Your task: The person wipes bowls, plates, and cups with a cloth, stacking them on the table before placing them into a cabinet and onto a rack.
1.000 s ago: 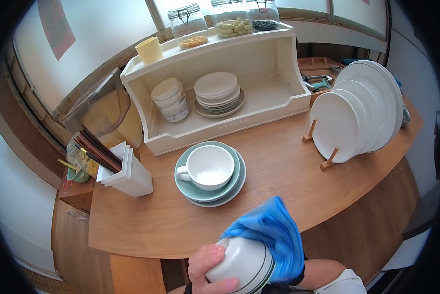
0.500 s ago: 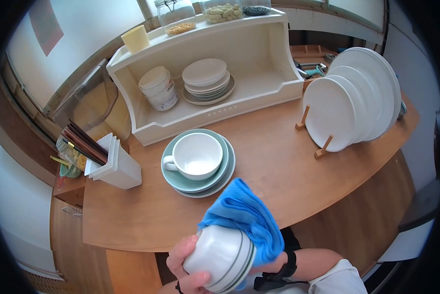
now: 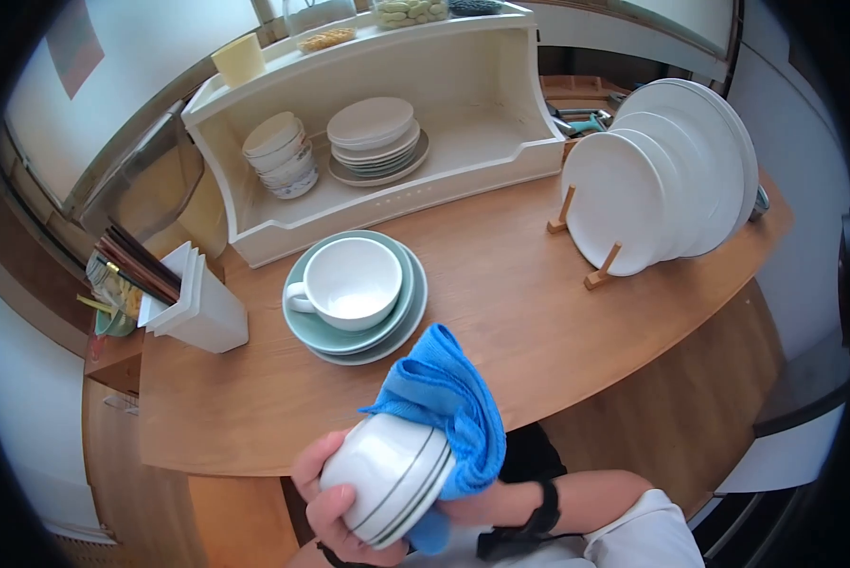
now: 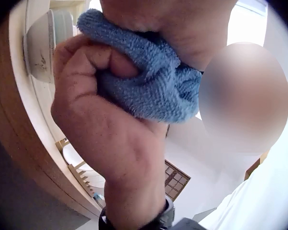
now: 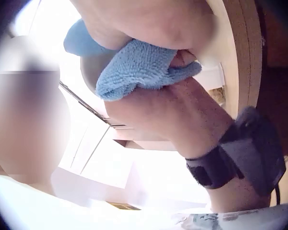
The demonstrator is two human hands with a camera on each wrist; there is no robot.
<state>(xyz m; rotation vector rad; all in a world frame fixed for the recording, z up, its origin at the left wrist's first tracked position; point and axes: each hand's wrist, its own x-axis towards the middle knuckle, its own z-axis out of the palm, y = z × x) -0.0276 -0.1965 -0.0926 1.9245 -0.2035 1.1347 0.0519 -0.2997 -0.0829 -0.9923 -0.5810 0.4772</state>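
Observation:
My left hand point(image 3: 325, 516) grips a white bowl with dark green bands point(image 3: 382, 473) near the table's front edge, fingers and thumb curled round its outside. The bowl is tilted, its banded rim side toward my right hand point(image 3: 472, 508). A blue cloth point(image 3: 444, 388) is bunched against the bowl and over its rim. In the left wrist view, curled fingers clutch the cloth point(image 4: 153, 81); the right wrist view also shows the cloth point(image 5: 136, 67) between both hands. Most of the right hand's fingers are hidden in the head view.
Beyond the bowl, a white cup point(image 3: 354, 279) sits in pale green dishes point(image 3: 297, 327). White plates point(image 3: 614, 199) stand in a wooden rack at right. Chopsticks fill a white holder point(image 3: 212, 312) at left. A cream shelf point(image 3: 387, 204) behind holds stacked bowls and dishes.
The head view has shifted, so the table things sit further left and higher. Both hands, bowl and cloth moved left and up in view; more of the right forearm shows.

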